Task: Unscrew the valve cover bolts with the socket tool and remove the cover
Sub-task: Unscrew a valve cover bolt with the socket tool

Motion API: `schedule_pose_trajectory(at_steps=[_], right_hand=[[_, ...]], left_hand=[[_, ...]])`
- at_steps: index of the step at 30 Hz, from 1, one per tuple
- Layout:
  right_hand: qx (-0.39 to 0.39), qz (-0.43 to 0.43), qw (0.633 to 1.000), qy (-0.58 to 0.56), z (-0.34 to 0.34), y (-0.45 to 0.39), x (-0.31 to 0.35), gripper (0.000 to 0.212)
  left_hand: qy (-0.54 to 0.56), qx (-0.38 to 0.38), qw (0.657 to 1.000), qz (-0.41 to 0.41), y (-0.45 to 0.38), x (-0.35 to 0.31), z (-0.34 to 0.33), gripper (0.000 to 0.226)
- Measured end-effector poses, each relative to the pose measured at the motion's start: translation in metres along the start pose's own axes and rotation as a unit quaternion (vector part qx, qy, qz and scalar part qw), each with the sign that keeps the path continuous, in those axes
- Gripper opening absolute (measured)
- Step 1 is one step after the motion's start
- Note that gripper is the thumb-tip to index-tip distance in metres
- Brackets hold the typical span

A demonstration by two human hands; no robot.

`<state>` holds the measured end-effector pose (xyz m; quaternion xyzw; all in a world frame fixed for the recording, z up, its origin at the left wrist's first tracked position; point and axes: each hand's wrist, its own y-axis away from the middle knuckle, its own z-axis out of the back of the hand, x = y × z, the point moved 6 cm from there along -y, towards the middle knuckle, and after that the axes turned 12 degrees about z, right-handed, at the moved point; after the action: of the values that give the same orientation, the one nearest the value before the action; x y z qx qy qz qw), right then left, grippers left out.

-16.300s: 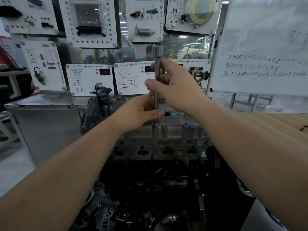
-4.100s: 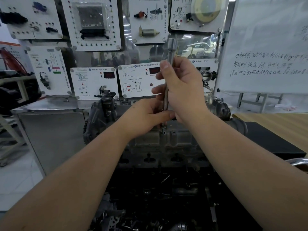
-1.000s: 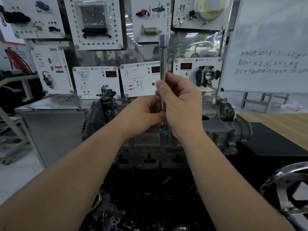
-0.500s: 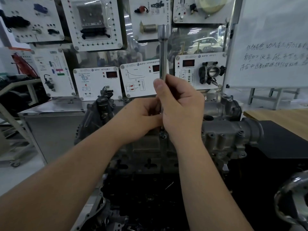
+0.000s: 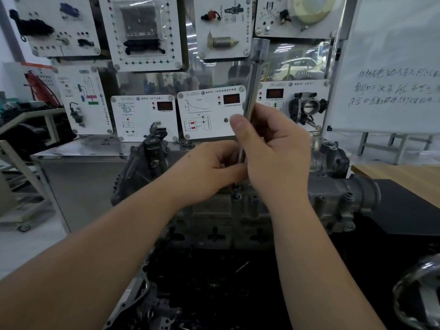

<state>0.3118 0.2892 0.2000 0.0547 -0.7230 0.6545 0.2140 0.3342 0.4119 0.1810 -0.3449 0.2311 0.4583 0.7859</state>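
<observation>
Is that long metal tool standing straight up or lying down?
Standing up, leaning slightly. The tool rises from a bolt on the engine, gripped by the right hand and left hand.

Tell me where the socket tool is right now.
Head view, centre: the socket tool stands nearly upright over the engine, gripped by the right hand above and the left hand below.

An automotive training workshop — white demonstration panels (image 5: 140, 32) carrying mounted car parts, a throttle body (image 5: 307, 108) among them, line the wall, a handwritten whiteboard (image 5: 392, 67) stands beside them, and an engine (image 5: 238, 210) sits on a stand
</observation>
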Motion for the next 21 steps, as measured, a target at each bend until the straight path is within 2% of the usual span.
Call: schedule_pose_trajectory(at_steps=[3, 5, 8, 11, 13, 17, 19, 21], right_hand=[[0.02, -0.001, 1.0, -0.013, 0.0015, -0.0011, 0.0032, 0.008], [0.051, 0.001, 0.998, -0.037, 0.0012, -0.0022, 0.006, 0.02], [0.079, 0.005, 0.996, -0.035, 0.0002, -0.0027, 0.0077, 0.018], [0.069, -0.009, 0.997, -0.033, -0.0012, -0.0018, 0.0033, 0.028], [0.049, 0.006, 0.998, -0.034, -0.0009, -0.0015, 0.0056, 0.025], [0.005, 0.04, 0.999, 0.02, 0.0054, -0.0023, 0.0095, 0.018], [0.018, 0.033, 0.999, 0.019, 0.0055, -0.0026, 0.0078, 0.015], [0.04, 0.025, 0.999, 0.015, 0.0053, -0.0027, 0.0061, 0.016]], left_hand=[[0.002, 0.01, 1.0, 0.005, -0.0009, 0.0024, -0.0005, 0.036], [0.041, 0.03, 0.999, 0.018, -0.0018, 0.0055, 0.0001, 0.032], [0.061, 0.045, 0.997, 0.019, -0.0022, 0.0078, 0.0015, 0.022], [0.055, 0.031, 0.998, 0.018, -0.0025, 0.0076, 0.0027, 0.016], [0.031, 0.022, 0.999, 0.018, -0.0025, 0.0051, 0.001, 0.023], [-0.008, 0.016, 1.0, 0.005, -0.002, 0.0018, -0.001, 0.019], [0.005, 0.017, 1.0, 0.011, -0.0011, 0.0027, 0.0001, 0.027], [0.051, 0.024, 0.998, 0.023, -0.0004, 0.0045, 0.0023, 0.024]])
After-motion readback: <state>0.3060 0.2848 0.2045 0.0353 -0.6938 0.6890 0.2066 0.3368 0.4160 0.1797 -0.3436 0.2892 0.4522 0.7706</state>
